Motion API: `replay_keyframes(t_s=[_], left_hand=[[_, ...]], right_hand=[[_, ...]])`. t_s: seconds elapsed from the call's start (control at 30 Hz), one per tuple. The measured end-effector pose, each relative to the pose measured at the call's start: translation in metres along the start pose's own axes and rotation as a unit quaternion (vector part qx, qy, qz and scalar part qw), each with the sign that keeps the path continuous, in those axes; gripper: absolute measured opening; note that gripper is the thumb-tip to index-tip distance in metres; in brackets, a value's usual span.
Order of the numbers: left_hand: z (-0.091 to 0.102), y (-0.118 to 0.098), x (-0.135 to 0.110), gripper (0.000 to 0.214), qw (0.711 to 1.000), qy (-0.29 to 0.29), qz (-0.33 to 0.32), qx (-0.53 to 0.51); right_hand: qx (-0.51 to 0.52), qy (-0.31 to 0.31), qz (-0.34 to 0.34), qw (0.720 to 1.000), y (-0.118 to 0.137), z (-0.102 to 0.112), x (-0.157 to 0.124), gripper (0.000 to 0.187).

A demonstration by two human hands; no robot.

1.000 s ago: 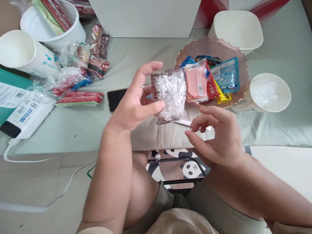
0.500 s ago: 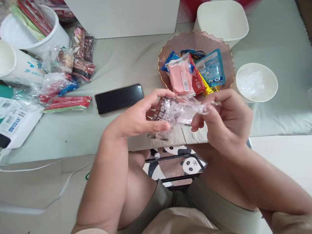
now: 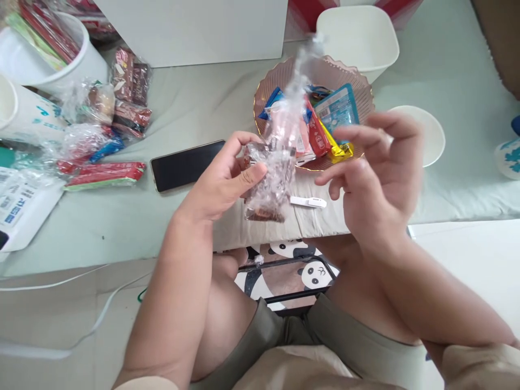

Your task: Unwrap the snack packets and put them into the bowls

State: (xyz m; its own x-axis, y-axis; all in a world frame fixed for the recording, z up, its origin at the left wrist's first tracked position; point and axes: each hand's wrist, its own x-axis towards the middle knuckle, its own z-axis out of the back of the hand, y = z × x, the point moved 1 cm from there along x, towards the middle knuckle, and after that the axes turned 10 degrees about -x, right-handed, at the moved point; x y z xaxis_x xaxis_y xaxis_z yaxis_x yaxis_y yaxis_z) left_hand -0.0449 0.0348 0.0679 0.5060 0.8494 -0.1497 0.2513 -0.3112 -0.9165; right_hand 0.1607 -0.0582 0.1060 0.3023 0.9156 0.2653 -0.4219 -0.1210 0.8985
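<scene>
My left hand (image 3: 231,181) grips a brown snack packet (image 3: 266,213) in crinkled clear plastic wrap (image 3: 274,173), its thumb across the front. From the packet, a loose tail of the wrap rises, blurred, in front of the pink scalloped bowl (image 3: 262,86). To the right of the packet and apart from it, my right hand (image 3: 377,189) has its fingers spread with nothing in them; they are smeared by motion. Just beyond, the bowl holds a blue pouch (image 3: 336,111), a red packet (image 3: 319,135) and a yellow packet (image 3: 340,151), among other snacks.
Left of my hands lies a black phone (image 3: 184,165). A small white tool (image 3: 309,202) rests near the front edge. White tubs (image 3: 357,38) and a white bowl (image 3: 433,135) stand on the right. Wrapped snacks (image 3: 105,176) and a white bucket (image 3: 83,54) crowd the left.
My right hand has let go of the clear wrap and its fingers have opened. The wrap's loose end has swung upward, away from me. My left hand still grips the packet.
</scene>
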Motion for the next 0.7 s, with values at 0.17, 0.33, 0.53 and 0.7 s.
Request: replay_keyframes(t_s=[0.17,0.33,0.53,0.7], left_hand=[[-0.004,0.007,0.003,0.054,0.998,-0.050,-0.022,-0.028],[-0.016,0.008,0.007,0.050,0.991,-0.112,-0.039,-0.055],[-0.007,0.003,0.016,0.058,0.975,-0.168,-0.067,-0.130],[0.005,-0.007,0.014,0.064,0.977,-0.158,-0.044,-0.139]], right_hand=[[-0.111,0.114,0.073,0.984,-0.003,-0.015,-0.008,0.047],[-0.162,0.100,0.061,0.980,0.000,-0.022,-0.009,0.032],[-0.153,0.047,0.310,0.937,0.000,-0.022,-0.011,0.016],[-0.140,0.101,0.421,0.891,-0.002,-0.021,-0.014,0.015]])
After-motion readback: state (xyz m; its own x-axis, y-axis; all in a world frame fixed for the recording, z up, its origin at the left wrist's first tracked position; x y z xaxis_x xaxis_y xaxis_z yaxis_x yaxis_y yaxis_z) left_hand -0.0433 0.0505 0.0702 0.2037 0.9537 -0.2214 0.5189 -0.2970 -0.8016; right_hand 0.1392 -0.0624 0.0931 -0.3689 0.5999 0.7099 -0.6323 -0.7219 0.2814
